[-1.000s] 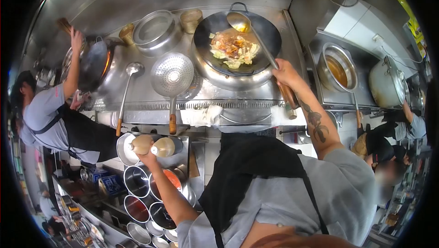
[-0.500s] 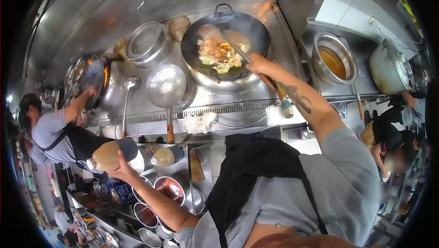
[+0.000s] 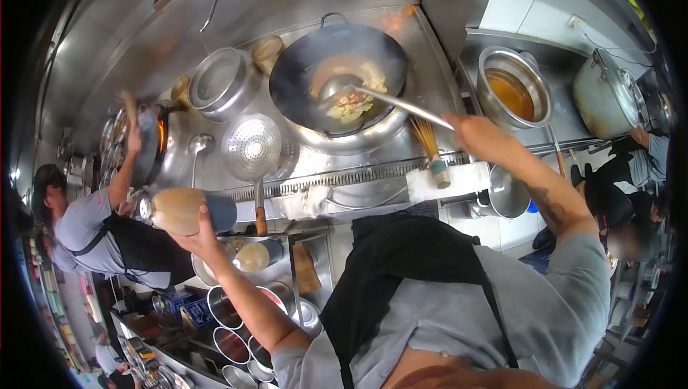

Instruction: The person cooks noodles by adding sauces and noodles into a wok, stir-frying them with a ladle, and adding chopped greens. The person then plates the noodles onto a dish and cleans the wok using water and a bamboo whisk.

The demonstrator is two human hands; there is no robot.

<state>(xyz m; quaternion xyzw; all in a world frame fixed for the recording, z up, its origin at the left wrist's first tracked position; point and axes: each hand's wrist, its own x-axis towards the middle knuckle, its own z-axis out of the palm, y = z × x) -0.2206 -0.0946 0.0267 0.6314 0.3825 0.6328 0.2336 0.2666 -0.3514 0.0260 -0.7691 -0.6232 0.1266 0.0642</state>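
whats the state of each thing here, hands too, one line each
wok: on the stove, food inside, steaming
ladle: bowl in the wok
right hand: gripping the ladle's handle
left hand: holding up the bottle
bottle: tipped on its side, capped
skimmer: lying on the stove
bamboo brush: untouched
steel pot: uncovered, amber liquid inside

Right of the wok (image 3: 292,88), a strip of table (image 3: 436,77) gives passage; the ladle (image 3: 405,106) bars the wok's right rim, the bamboo brush (image 3: 434,159) its near-right approach, the perforated skimmer (image 3: 251,146) its left.
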